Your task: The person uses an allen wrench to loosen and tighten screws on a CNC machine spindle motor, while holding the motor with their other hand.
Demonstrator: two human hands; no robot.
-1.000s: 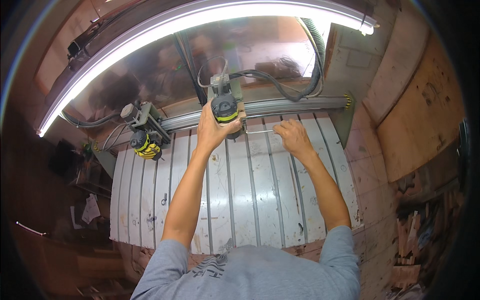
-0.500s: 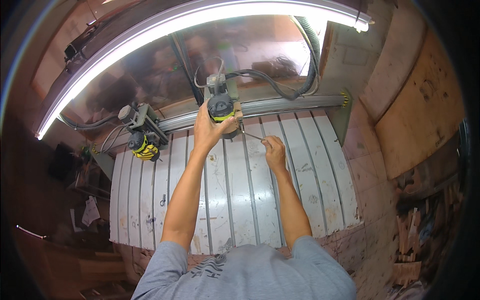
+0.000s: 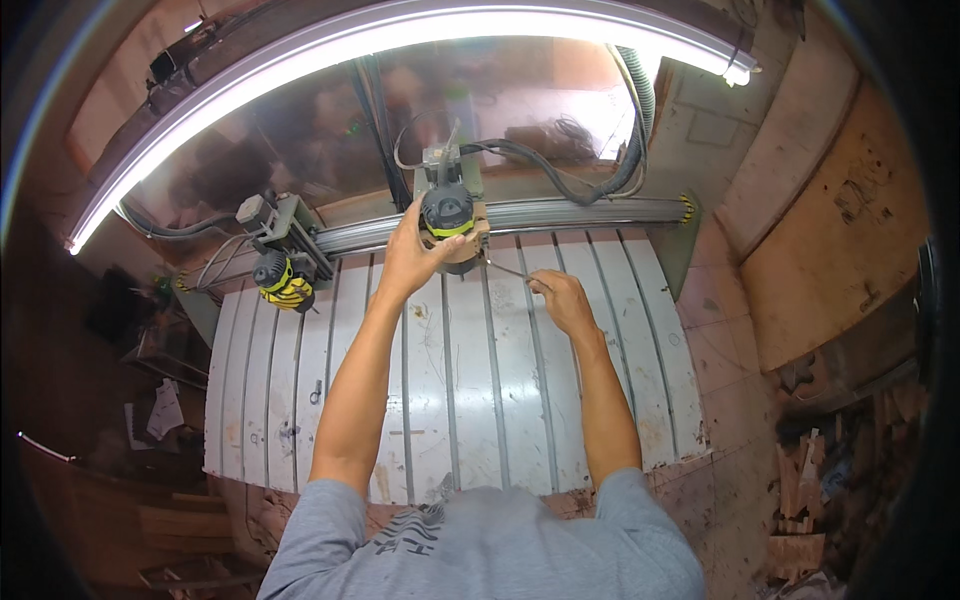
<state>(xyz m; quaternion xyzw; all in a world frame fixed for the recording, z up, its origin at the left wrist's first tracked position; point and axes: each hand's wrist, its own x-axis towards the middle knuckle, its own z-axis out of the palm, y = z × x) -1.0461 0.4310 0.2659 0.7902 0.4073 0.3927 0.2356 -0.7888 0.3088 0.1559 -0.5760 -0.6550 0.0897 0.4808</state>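
My left hand [image 3: 410, 256] is wrapped around a black router motor [image 3: 447, 212] with a bright yellow-green band, its thumb across the front. The motor sits in a tan mounting bracket [image 3: 481, 222] on the machine's gantry. Held in the closed fingers of my right hand [image 3: 562, 298] is a thin metal rod with a bent end, like a hex key [image 3: 512, 271]. Its far end reaches the right side of the bracket; whether it sits in a screw is too small to tell.
A second motor [image 3: 288, 285], striped yellow and black, hangs farther left on the same metal rail [image 3: 560, 212]. Below lies a white slotted machine bed [image 3: 470, 400] with a small dark clamp-like piece [image 3: 317, 391]. A bright tube light [image 3: 420, 28] spans overhead; wood scraps [image 3: 800, 490] lie at right.
My right hand has shifted a little right and turned, with its elbow swung outward; the rod's tip stays by the bracket. My left hand keeps its hold on the motor.
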